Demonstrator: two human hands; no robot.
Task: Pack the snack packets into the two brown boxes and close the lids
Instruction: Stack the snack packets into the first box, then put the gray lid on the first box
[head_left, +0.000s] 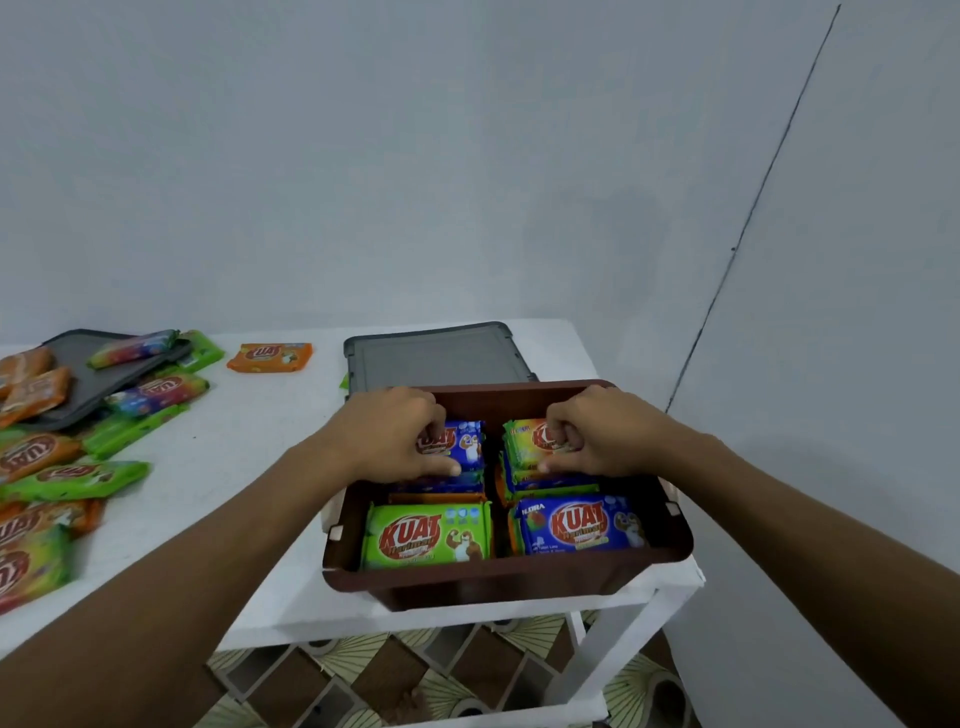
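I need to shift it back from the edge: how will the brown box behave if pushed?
The brown box looks like rigid plastic, so it should slide in one piece. Stacked packets nearly fill it, so it is probably heavy and unlikely to tip. The smooth white table likely gives little drag.

The white table (249, 467) carries a brown box (509, 577) directly beneath the fingers (434, 413) of the left hand (387, 434) and right hand (605, 436), with a grey lid (431, 358) lying flat just beyond the fingertips, behind the box's far wall. Farther out and to the left of the left fingers lies a single orange packet (270, 357). Well off to their left, loose snack packets (78, 475) spread across the tabletop, some overlapping a second grey lid (83, 379).
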